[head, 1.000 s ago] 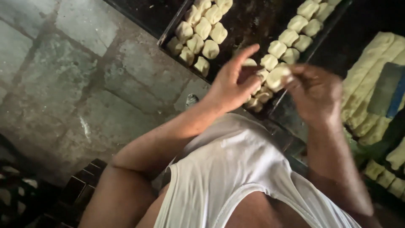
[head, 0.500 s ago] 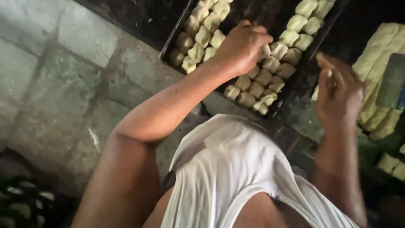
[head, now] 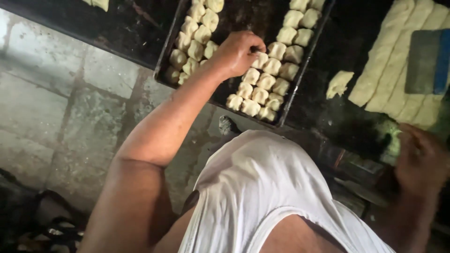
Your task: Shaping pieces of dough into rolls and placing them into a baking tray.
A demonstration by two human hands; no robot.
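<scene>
Left hand [head: 239, 51] curled on soft, easily dented dough piece [head: 260, 60] in baking tray [head: 165, 61]; right hand [head: 419, 161] grip unclear; pinch sides lightly.

Left hand [head: 238, 51] in tray [head: 293, 96] among dough pieces [head: 262, 82]; dough slab [head: 398, 70] and scraper [head: 429, 61] well right, above right hand [head: 419, 161].

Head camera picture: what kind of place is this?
Probably a small bakery. A dark tray holds rows of raw dough pieces, more cut dough strips lie on the dark table beside a scraper, and the left hand reaches into the tray.
</scene>
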